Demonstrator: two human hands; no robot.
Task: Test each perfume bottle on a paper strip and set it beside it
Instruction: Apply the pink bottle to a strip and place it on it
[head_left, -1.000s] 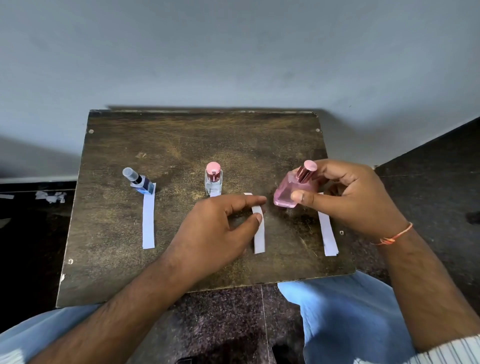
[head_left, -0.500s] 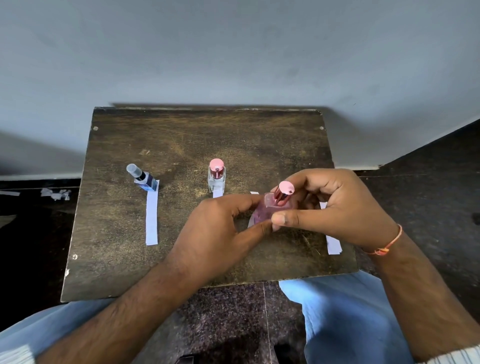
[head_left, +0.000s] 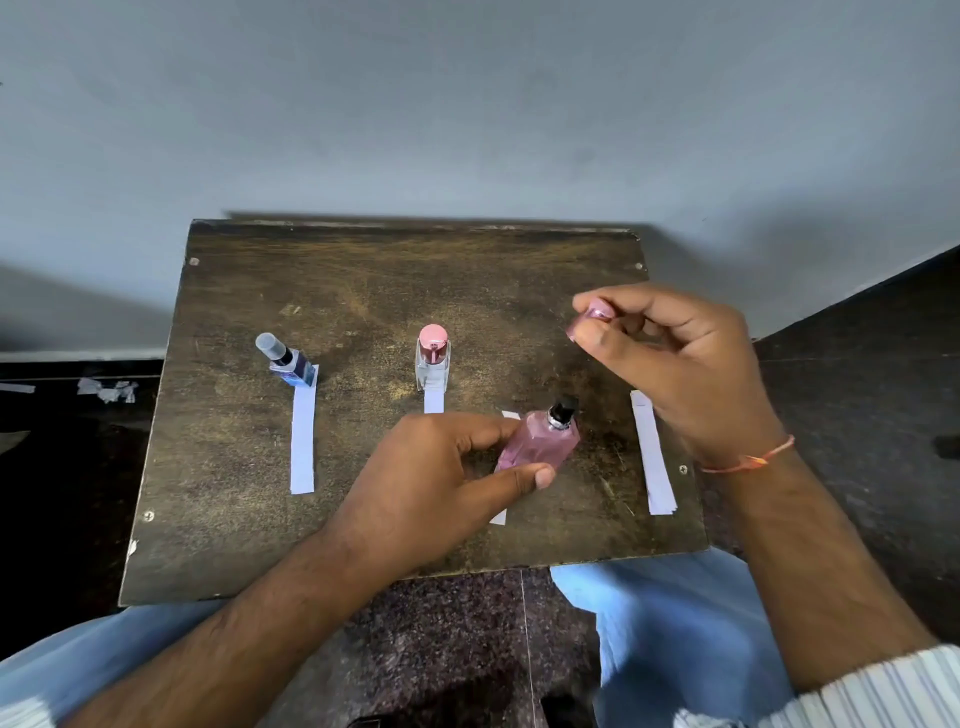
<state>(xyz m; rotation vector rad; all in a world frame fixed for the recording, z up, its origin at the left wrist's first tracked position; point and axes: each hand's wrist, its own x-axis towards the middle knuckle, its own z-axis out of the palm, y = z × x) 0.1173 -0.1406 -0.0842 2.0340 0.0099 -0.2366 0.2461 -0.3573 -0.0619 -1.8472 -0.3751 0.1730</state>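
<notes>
My left hand (head_left: 441, 467) grips a pink perfume bottle (head_left: 540, 444), tilted, its black sprayer bare, over a white paper strip (head_left: 500, 517) that it mostly hides. Raised to the right, my right hand (head_left: 675, 364) pinches the bottle's pink cap (head_left: 589, 317). A clear bottle with a pink cap (head_left: 432, 358) stands upright at the head of a short visible strip (head_left: 434, 401). At the left, a blue bottle with a clear cap (head_left: 288, 361) stands at the top of another strip (head_left: 303, 441). A fourth strip (head_left: 652, 457) lies at the right with no bottle by it.
Everything sits on a small dark wooden board (head_left: 363, 291) resting across my knees, against a grey wall. Dark stone floor lies around it, with paper scraps (head_left: 106, 389) to the left.
The pink bottle passed from my right hand to my left hand. My right hand pulled the pink cap off and lifted away up and right, exposing the black sprayer.
</notes>
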